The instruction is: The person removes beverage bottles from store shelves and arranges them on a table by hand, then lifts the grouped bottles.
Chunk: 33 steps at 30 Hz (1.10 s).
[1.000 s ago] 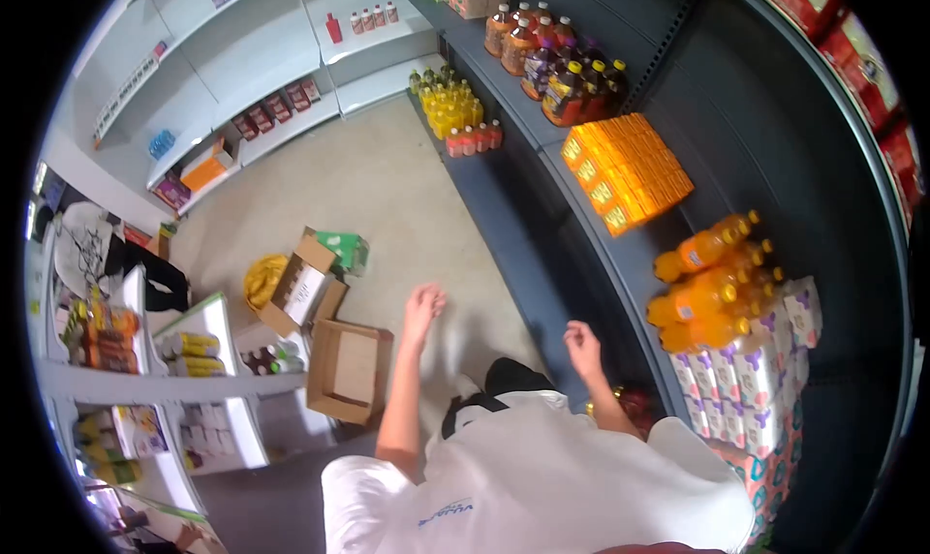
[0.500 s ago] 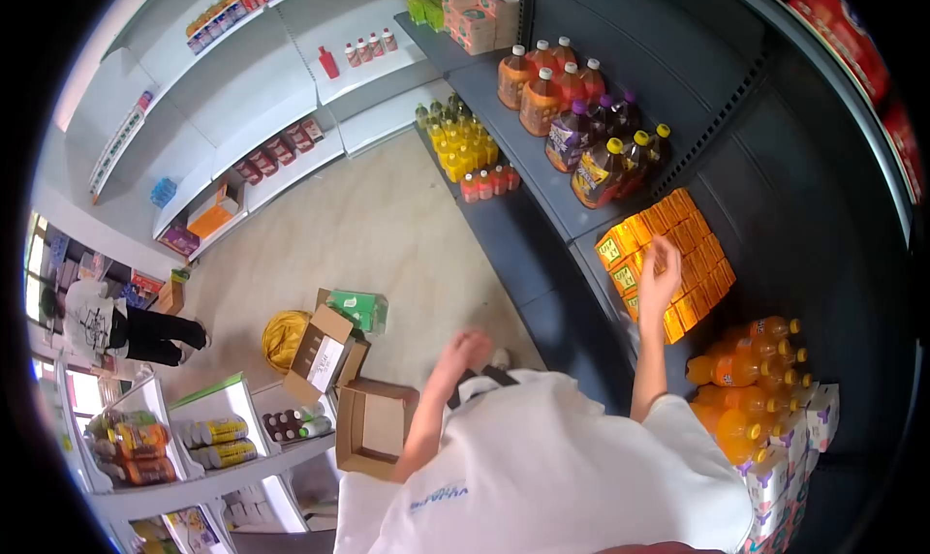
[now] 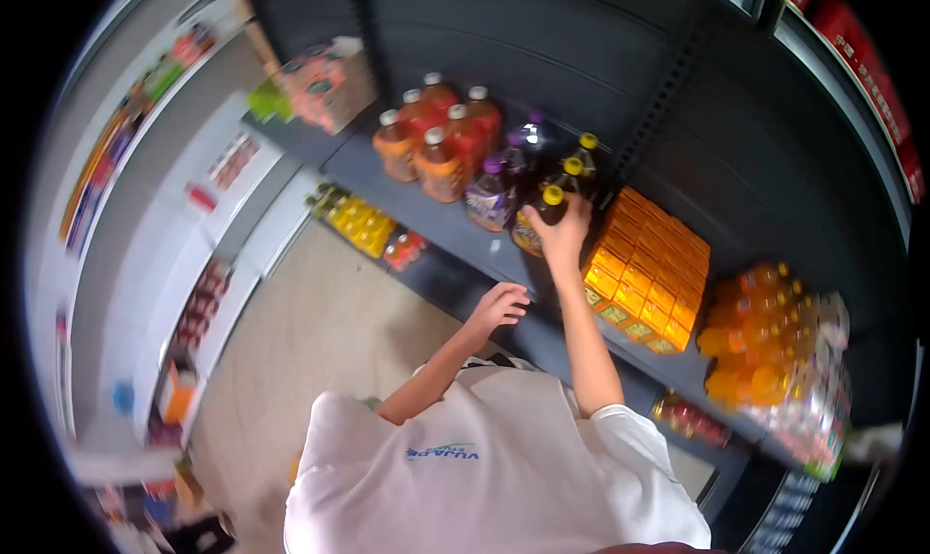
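Observation:
My right hand [image 3: 565,232] is wrapped round the front yellow-capped drink bottle [image 3: 531,227] on the dark shelf. Its palm and fingers cover part of the label and side. More yellow-capped bottles [image 3: 586,154] stand just behind it, and purple-capped bottles [image 3: 487,200] are beside it on the left. Just right of my right hand sits a block of shiny orange-gold packs [image 3: 647,268]. My left hand [image 3: 499,307] hovers in front of the shelf edge, holding nothing, its fingers slightly curled and apart.
White-capped orange drink bottles [image 3: 441,171] stand farther left on the shelf. Large orange soda bottles [image 3: 741,355] are at the right. Yellow bottles [image 3: 363,227] line a lower shelf. White shelving [image 3: 126,215] runs along the left.
My right hand has gone from the orange-gold packs to the yellow-capped bottle and closed round it. My left hand has come up toward the shelf. The view has turned and moved closer to the shelf.

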### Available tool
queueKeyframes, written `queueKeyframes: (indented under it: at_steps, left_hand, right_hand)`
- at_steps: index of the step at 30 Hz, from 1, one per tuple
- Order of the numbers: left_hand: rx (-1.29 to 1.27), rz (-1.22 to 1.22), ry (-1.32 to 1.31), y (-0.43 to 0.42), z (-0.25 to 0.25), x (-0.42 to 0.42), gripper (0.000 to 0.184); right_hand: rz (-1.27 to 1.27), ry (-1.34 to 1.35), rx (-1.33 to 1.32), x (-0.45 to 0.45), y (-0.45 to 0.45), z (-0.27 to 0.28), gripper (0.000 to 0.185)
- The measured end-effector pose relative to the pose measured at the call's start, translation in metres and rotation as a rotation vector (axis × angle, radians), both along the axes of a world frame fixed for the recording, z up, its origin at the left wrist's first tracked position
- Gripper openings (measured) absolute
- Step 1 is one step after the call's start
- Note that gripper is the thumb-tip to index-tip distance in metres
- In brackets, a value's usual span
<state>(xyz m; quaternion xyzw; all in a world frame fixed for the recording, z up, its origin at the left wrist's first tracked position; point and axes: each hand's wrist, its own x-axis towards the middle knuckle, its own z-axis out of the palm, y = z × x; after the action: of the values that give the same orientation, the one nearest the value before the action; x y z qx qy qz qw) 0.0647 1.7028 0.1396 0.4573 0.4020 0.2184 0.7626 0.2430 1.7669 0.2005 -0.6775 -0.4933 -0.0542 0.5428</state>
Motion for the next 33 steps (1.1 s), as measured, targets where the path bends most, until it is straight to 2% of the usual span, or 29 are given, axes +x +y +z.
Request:
queueKeyframes:
  at_steps: [2,3,4,7,10,12,15,17,18,21,22,23,24,25,26,27,28,29,30,31,32,33]
  left_hand:
    - [-0.345,-0.064,-0.282,0.025,0.004,-0.004,0.051]
    - [-0.366,-0.119,-0.292,0.035,0.008,-0.004,0.061]
    - [-0.332,-0.184,-0.272,0.044,0.014,-0.005,0.060]
    - [-0.299,-0.301,-0.279,0.063,0.007,-0.002,0.067]
    - [-0.371,-0.143,-0.308,0.066,0.007,0.005,0.088]
    - [-0.459,-0.194,-0.338,0.063,0.004,0.000,0.093]
    - [-0.580,-0.345,-0.251,0.039,0.002,-0.020,0.094]
    - [-0.604,-0.405,-0.349,0.010,-0.006,-0.034,0.085]
    - [-0.609,-0.468,-0.438,-0.003,-0.024,-0.040,0.081]
    - [-0.702,-0.596,-0.419,-0.034,-0.071,-0.042,0.067]
    - [-0.657,-0.676,-0.449,-0.038,-0.095,-0.040,0.063]
    - [-0.607,-0.771,-0.497,-0.041,-0.119,-0.035,0.059]
    - [-0.579,-0.885,-0.507,-0.043,-0.139,-0.026,0.055]
    - [-1.068,-0.679,-0.283,-0.040,-0.158,-0.010,0.055]
    - [-1.177,-0.634,-0.061,-0.063,-0.147,0.006,0.055]
    - [-1.282,-0.550,0.162,-0.094,-0.116,0.022,0.056]
    - [-1.078,-0.700,0.258,-0.126,-0.085,0.032,0.055]
    - [-1.060,-0.733,0.391,-0.164,-0.041,0.050,0.052]
    - [-1.048,-0.807,0.367,-0.178,-0.058,0.065,0.050]
    - [-1.034,-0.880,0.340,-0.192,-0.074,0.079,0.048]
    - [-1.022,-0.929,0.356,-0.218,-0.065,0.089,0.048]
    - [-1.010,-0.978,0.370,-0.245,-0.054,0.098,0.048]
  right_hand:
    - [-0.019,-0.056,-0.052,-0.004,0.000,-0.001,0.072]
    - [-0.047,-0.118,-0.059,-0.011,-0.006,0.002,0.075]
    - [-0.065,-0.185,-0.064,-0.017,-0.008,0.005,0.078]
    - [0.022,0.127,-0.157,-0.034,-0.023,0.012,0.078]
    - [-0.097,-0.058,-0.197,-0.058,-0.049,0.011,0.076]
    - [-0.184,0.071,-0.178,-0.081,-0.072,0.005,0.074]
    - [-0.284,0.257,-0.163,-0.105,-0.117,0.008,0.070]
    - [-0.265,0.360,-0.151,-0.119,-0.156,0.007,0.067]
    - [-0.269,0.349,-0.141,-0.127,-0.176,0.001,0.067]
    - [-0.330,0.400,-0.230,-0.149,-0.239,-0.011,0.063]
    - [-0.374,0.427,-0.167,-0.157,-0.254,-0.021,0.060]
    - [-0.421,0.551,-0.245,-0.163,-0.274,-0.023,0.062]
    - [-0.542,0.631,-0.190,-0.171,-0.288,-0.030,0.062]
    - [-0.607,0.590,-0.177,-0.171,-0.298,-0.050,0.062]
    - [-0.652,0.554,-0.190,-0.173,-0.315,-0.067,0.061]
    - [-0.727,0.617,-0.123,-0.176,-0.337,-0.058,0.060]
    - [-0.769,0.670,-0.065,-0.174,-0.359,-0.051,0.059]
    - [-0.827,0.713,-0.026,-0.171,-0.381,-0.034,0.059]
    - [-0.916,0.628,-0.001,-0.159,-0.394,-0.039,0.059]
    - [-0.967,0.681,-0.017,-0.158,-0.410,-0.041,0.061]
    - [-1.014,0.734,-0.044,-0.155,-0.433,-0.027,0.064]
    - [-1.063,0.673,-0.028,-0.151,-0.449,-0.027,0.066]
